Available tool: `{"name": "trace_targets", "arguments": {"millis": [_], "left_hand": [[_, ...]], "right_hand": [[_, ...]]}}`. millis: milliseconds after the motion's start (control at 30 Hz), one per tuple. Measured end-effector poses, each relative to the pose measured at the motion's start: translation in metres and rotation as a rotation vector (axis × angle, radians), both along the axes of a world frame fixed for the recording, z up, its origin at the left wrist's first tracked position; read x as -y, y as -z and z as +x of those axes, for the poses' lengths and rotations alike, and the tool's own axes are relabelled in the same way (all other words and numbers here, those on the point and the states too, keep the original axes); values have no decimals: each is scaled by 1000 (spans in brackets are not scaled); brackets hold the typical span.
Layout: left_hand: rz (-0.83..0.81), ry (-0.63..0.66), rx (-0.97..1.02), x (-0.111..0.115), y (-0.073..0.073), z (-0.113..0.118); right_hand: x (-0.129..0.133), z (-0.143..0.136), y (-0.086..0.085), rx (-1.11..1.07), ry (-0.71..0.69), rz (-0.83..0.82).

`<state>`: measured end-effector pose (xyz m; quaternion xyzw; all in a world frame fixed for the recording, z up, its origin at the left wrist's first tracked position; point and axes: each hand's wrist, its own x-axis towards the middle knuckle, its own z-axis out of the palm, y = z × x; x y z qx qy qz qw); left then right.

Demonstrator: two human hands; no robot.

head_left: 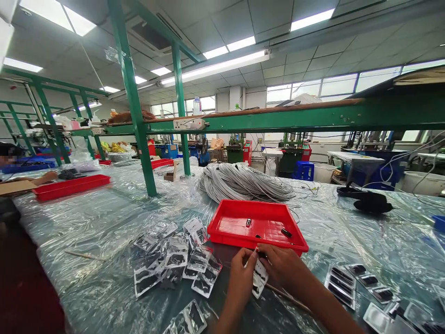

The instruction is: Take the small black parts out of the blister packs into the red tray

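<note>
My left hand (242, 273) pinches the top edge of a small white-and-black packet (260, 278) just in front of a red tray (257, 236). My right hand (278, 262) meets it there, its fingers closed at the packet's upper end; whatever small piece lies between the fingertips is too small to make out. A few small black parts (286, 233) lie inside the tray. To the left of my hands spreads a loose pile of clear packets (177, 257) with dark contents.
Behind the tray lies a big coil of grey cable (243, 182). More packets (341, 285) lie at the right. A green post (130, 102) rises from the plastic-covered table (114, 222). Another red tray (73, 186) and a person's arm (41, 178) are at the left.
</note>
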<state>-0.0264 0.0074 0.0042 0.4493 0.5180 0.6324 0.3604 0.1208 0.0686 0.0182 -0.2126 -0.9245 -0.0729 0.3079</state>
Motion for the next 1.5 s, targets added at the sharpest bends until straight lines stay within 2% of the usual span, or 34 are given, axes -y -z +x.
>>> {"name": "trace_targets", "arguments": {"millis": [67, 167, 267, 367, 467, 600, 733, 933, 1033, 1133, 1200, 1233, 1267, 1300, 1367, 1433, 1500], "left_hand": [[-11, -39, 4, -4, 4, -4], [-47, -83, 38, -10, 9, -10], [-81, -87, 97, -13, 12, -11], [-90, -52, 169, -14, 12, -10], [-63, 2, 214, -14, 13, -9], [-12, 100, 229, -14, 16, -12], [8, 154, 195, -13, 14, -17], [59, 160, -34, 0, -2, -16], [115, 164, -102, 7, -7, -16], [145, 197, -82, 10, -8, -18], [144, 210, -52, 9, -7, -20], [139, 196, -51, 7, -6, -21], [131, 168, -64, 6, -5, -21], [118, 126, -88, 4, -3, -21], [83, 36, -145, 1, 1, -20], [59, 8, -186, -1, 3, -19], [67, 57, -196, 1, 2, -19]], "right_hand": [[3, 1, -8, -91, -35, -105], [0, 3, -19, -295, -54, -406], [-18, 5, -19, -591, 22, -679], [-35, 6, -9, -673, 186, -691], [-30, 3, -6, -504, 243, -660], [-11, -6, -9, -262, 186, -797], [-11, -9, -5, -446, 118, -916], [-13, -8, -7, -591, -43, -1121], [-6, -12, -6, -644, -190, -1390], [-1, -17, 2, -598, -366, -1712], [1, -19, 6, -563, -392, -1791], [1, -20, 7, -561, -349, -1756], [2, -20, 6, -566, -264, -1655], [2, -20, 3, -577, -149, -1487], [4, -19, -4, -593, 63, -1030], [6, -18, -11, -514, 111, -686], [6, -17, -15, -394, 55, -605]]}}
